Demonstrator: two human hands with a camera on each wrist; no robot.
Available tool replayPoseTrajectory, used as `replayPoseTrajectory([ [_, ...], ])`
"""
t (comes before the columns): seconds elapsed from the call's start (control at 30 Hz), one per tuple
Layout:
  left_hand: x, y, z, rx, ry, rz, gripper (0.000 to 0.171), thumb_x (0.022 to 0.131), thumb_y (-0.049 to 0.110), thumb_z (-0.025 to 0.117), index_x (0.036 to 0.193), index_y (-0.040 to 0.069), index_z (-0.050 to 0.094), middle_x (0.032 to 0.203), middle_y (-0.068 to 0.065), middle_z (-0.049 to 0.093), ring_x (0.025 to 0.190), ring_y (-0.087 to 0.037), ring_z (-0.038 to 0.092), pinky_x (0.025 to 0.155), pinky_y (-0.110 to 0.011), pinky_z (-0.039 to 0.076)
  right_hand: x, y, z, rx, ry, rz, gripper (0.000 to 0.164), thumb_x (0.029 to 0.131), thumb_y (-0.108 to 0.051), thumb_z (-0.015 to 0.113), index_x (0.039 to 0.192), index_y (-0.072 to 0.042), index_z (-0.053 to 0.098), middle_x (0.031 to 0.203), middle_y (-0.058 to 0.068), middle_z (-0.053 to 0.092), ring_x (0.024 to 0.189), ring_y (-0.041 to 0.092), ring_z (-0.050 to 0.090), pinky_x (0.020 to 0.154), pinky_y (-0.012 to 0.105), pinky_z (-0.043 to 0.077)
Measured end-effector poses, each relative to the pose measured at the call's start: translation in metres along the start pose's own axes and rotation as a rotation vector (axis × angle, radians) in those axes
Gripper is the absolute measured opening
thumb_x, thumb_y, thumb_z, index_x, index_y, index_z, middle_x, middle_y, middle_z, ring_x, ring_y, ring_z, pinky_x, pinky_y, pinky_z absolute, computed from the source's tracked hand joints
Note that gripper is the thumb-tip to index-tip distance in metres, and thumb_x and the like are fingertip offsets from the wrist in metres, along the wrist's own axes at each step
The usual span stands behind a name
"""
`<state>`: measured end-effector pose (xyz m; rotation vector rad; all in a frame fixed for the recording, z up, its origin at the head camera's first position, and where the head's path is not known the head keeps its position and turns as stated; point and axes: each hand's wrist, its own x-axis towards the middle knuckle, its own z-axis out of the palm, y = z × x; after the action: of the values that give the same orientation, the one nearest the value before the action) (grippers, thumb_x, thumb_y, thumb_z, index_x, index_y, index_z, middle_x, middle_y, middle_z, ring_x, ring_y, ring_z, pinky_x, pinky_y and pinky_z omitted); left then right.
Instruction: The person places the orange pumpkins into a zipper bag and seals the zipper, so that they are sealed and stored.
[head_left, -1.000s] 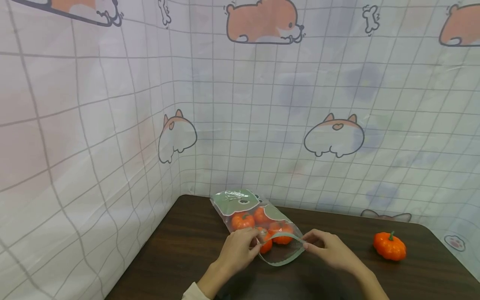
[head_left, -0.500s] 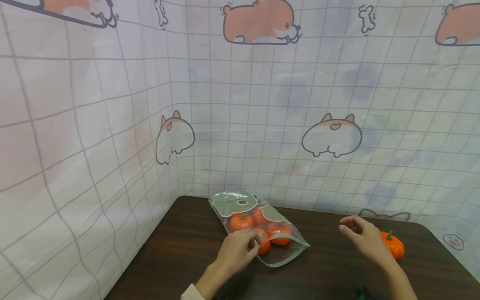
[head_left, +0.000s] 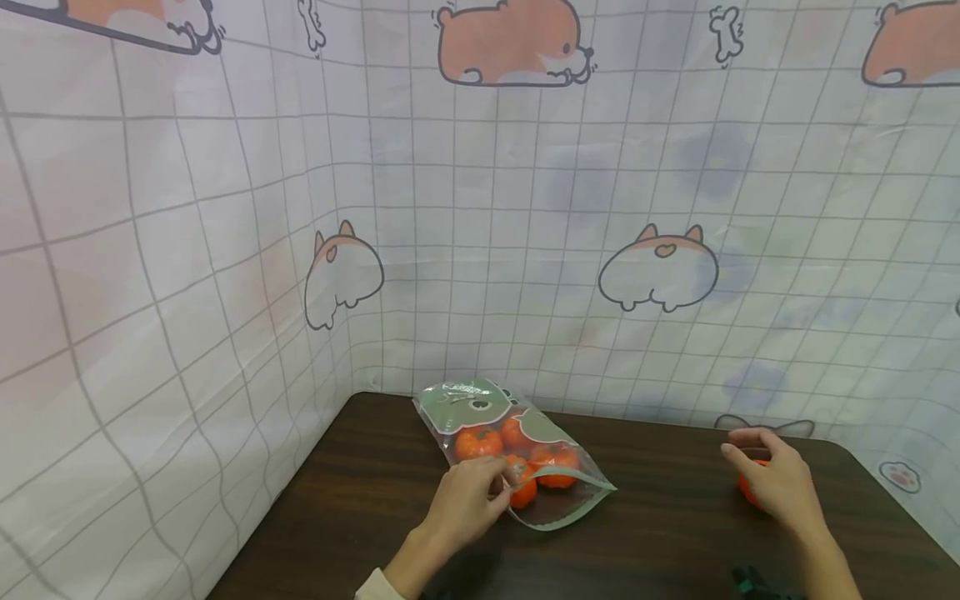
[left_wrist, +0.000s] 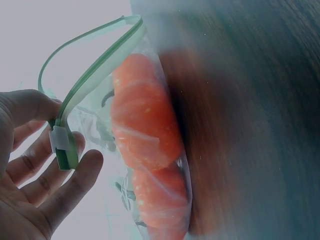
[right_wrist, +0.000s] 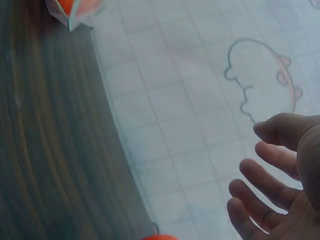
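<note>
A clear zip bag (head_left: 551,427) with a green animal print lies on the table, several small orange pumpkins (head_left: 477,442) inside it. My left hand (head_left: 467,498) pinches one end of its green zip strip (left_wrist: 97,65), thumb on one side and fingers on the other, beside a white slider (left_wrist: 59,139). The bag's mouth gapes toward me. Over at the right, my right hand (head_left: 780,479) hovers with nothing in its fingers, which are spread and slightly bent in the right wrist view. It partly hides a loose orange pumpkin (head_left: 747,493), whose top (right_wrist: 161,237) peeks in at that view's bottom edge.
The dark wooden table (head_left: 637,533) meets a white grid-patterned cloth (head_left: 510,208) with cartoon dogs at its back and left side. A small dark and green object (head_left: 750,582) shows at the front edge, near my right forearm.
My right hand has let go of the bag's right corner and moved right to the loose pumpkin. The bag's mouth has narrowed at that corner. My left hand keeps its pinch.
</note>
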<state>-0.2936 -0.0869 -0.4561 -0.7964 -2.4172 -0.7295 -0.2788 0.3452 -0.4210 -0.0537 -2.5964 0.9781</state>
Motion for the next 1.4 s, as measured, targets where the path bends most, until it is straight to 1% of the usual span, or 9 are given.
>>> replayPoseTrajectory([
  [0.1, 0.0, 0.0, -0.001, 0.005, -0.003, -0.006, 0.014, 0.08, 0.011, 0.076, 0.085, 0.023, 0.071, 0.067, 0.013, 0.055, 0.06, 0.003, 0.042, 0.055, -0.017, 0.034, 0.0, 0.008, -0.005, 0.014, 0.023, 0.056, 0.052, 0.102, -0.045, 0.057, 0.131, -0.001, 0.057, 0.135, 0.032, 0.058, 0.12, 0.049, 0.053, 0.088, 0.057, 0.045],
  [0.3, 0.0, 0.001, -0.002, 0.01, -0.01, -0.015, 0.014, 0.08, 0.011, 0.076, 0.085, 0.023, 0.071, 0.067, 0.013, 0.055, 0.06, 0.003, 0.042, 0.055, -0.017, 0.034, 0.0, 0.019, -0.014, 0.033, 0.044, 0.148, 0.058, 0.101, -0.047, 0.057, 0.135, 0.0, 0.053, 0.142, 0.035, 0.052, 0.124, 0.052, 0.051, 0.085, 0.054, 0.048],
  [0.5, 0.0, 0.001, -0.003, 0.004, -0.011, -0.02, 0.015, 0.08, 0.009, 0.075, 0.085, 0.022, 0.071, 0.067, 0.012, 0.055, 0.06, 0.003, 0.042, 0.055, -0.017, 0.035, -0.001, 0.028, -0.018, 0.053, 0.066, 0.181, 0.064, 0.101, -0.046, 0.056, 0.14, 0.004, 0.048, 0.145, 0.038, 0.045, 0.127, 0.054, 0.046, 0.095, 0.067, 0.04],
  [0.77, 0.0, 0.002, -0.005, 0.009, -0.009, -0.017, 0.014, 0.081, 0.01, 0.076, 0.085, 0.022, 0.071, 0.067, 0.011, 0.056, 0.06, 0.003, 0.041, 0.055, -0.017, 0.034, 0.001, 0.044, -0.02, 0.061, 0.068, 0.229, 0.071, 0.1, -0.048, 0.057, 0.144, 0.006, 0.042, 0.149, 0.037, 0.04, 0.128, 0.055, 0.044, 0.096, 0.066, 0.04],
  [0.93, 0.001, 0.002, -0.005, 0.004, -0.006, -0.016, 0.014, 0.081, 0.01, 0.076, 0.086, 0.022, 0.072, 0.067, 0.011, 0.057, 0.059, 0.003, 0.041, 0.055, -0.016, 0.034, 0.002, 0.054, -0.018, 0.052, 0.072, 0.253, 0.075, 0.1, -0.043, 0.059, 0.147, 0.009, 0.035, 0.149, 0.041, 0.036, 0.128, 0.056, 0.041, 0.095, 0.066, 0.04],
  [1.03, 0.001, 0.002, -0.005, -0.001, -0.007, -0.014, 0.014, 0.081, 0.009, 0.076, 0.086, 0.021, 0.072, 0.068, 0.012, 0.058, 0.06, 0.004, 0.042, 0.055, -0.016, 0.036, 0.003, 0.061, -0.015, 0.054, 0.054, 0.301, 0.079, 0.1, -0.041, 0.059, 0.152, 0.009, 0.028, 0.153, 0.042, 0.03, 0.132, 0.059, 0.033, 0.101, 0.07, 0.033],
  [1.17, 0.001, 0.001, -0.004, -0.001, -0.013, -0.012, 0.014, 0.081, 0.01, 0.076, 0.086, 0.022, 0.072, 0.068, 0.013, 0.056, 0.06, 0.003, 0.042, 0.055, -0.016, 0.035, 0.003, 0.075, -0.009, 0.075, -0.005, 0.392, 0.087, 0.099, -0.043, 0.058, 0.158, 0.006, 0.016, 0.16, 0.041, 0.014, 0.14, 0.064, 0.012, 0.109, 0.076, 0.019],
  [1.27, 0.001, 0.001, -0.003, -0.005, -0.017, -0.012, 0.014, 0.081, 0.01, 0.076, 0.086, 0.022, 0.072, 0.067, 0.012, 0.056, 0.06, 0.003, 0.042, 0.055, -0.016, 0.035, 0.003, 0.087, -0.003, 0.092, -0.058, 0.428, 0.093, 0.099, -0.045, 0.058, 0.16, 0.005, 0.007, 0.16, 0.043, 0.001, 0.14, 0.07, 0.002, 0.108, 0.08, 0.014],
  [1.4, 0.0, 0.0, -0.001, -0.016, -0.02, -0.014, 0.014, 0.081, 0.009, 0.075, 0.085, 0.022, 0.071, 0.068, 0.01, 0.058, 0.06, 0.004, 0.042, 0.055, -0.017, 0.036, 0.002, 0.1, 0.004, 0.106, -0.124, 0.437, 0.099, 0.098, -0.049, 0.059, 0.16, 0.003, 0.001, 0.157, 0.047, -0.005, 0.138, 0.073, 0.003, 0.107, 0.08, 0.014],
])
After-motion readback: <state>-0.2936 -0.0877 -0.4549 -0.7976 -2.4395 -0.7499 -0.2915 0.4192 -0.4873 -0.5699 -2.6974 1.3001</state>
